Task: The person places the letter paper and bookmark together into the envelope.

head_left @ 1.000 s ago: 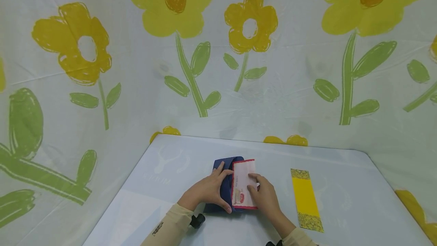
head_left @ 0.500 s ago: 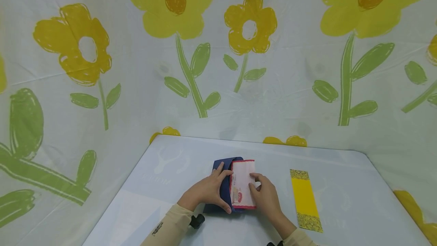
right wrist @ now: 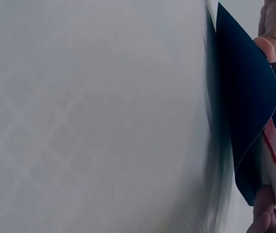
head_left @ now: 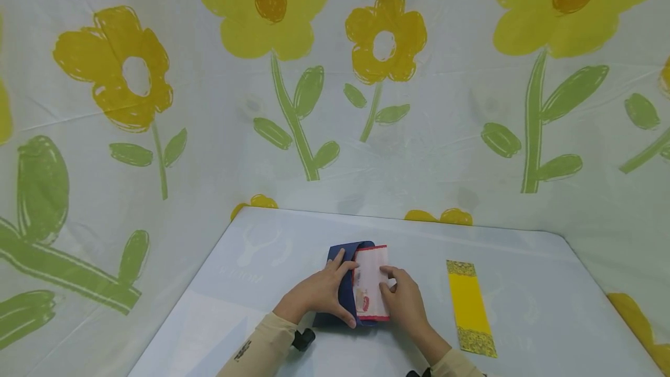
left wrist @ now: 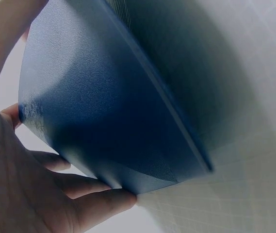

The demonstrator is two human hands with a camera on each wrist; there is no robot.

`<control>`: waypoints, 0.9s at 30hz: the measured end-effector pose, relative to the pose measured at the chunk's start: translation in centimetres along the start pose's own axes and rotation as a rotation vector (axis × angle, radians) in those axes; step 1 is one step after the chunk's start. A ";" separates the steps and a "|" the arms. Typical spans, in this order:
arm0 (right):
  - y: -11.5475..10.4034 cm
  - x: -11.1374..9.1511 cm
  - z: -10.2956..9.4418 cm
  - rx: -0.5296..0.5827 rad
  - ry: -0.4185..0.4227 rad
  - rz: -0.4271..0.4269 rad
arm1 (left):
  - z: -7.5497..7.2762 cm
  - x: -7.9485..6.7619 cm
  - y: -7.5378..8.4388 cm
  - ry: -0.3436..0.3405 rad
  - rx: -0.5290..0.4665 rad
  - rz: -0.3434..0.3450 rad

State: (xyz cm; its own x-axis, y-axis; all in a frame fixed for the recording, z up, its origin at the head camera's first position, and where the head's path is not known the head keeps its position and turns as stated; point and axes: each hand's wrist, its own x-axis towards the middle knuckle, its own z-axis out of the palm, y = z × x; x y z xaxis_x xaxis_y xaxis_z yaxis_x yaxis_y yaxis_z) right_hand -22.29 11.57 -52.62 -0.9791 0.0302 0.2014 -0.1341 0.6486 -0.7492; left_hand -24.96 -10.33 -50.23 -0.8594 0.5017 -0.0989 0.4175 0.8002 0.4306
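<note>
A dark blue envelope (head_left: 346, 295) is held by my left hand (head_left: 318, 292), its thumb at the near edge and its fingers spread over the far part. In the left wrist view the envelope (left wrist: 104, 87) bows between thumb and fingers. A white card (head_left: 371, 281) with red borders and a small red print sits partly inside the envelope's opening on the right. My right hand (head_left: 408, 301) pinches the card's right edge between thumb and fingers. The right wrist view shows the card's red border (right wrist: 273, 148) inside the gaping envelope (right wrist: 247, 87); the card's left part is hidden.
A yellow strip (head_left: 468, 298) with gold patterned ends lies flat to the right of my right hand. The pale table (head_left: 272, 249) ends at a back edge, beyond which hangs a white cloth (head_left: 445, 162) printed with yellow flowers.
The card has slid slightly left, deeper into the envelope, with my right hand following it. My left hand keeps its hold on the envelope.
</note>
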 end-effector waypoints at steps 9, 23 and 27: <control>-0.2 0.0 0.4 -0.002 0.003 -0.010 | -0.1 0.1 0.1 0.000 0.013 0.000; -0.6 -0.3 0.8 -0.009 -0.013 -0.040 | 0.0 -0.1 0.2 -0.008 0.008 -0.002; -0.6 -0.4 0.9 -0.003 -0.002 -0.039 | -0.1 -0.1 0.2 -0.007 0.003 -0.001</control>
State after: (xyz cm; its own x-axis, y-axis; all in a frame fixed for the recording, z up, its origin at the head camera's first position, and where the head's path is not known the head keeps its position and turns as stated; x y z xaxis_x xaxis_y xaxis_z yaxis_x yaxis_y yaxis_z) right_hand -21.97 10.46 -52.80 -0.9733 0.0035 0.2294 -0.1718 0.6513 -0.7391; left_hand -24.78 -10.29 -50.09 -0.8580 0.5027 -0.1056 0.4172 0.8018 0.4278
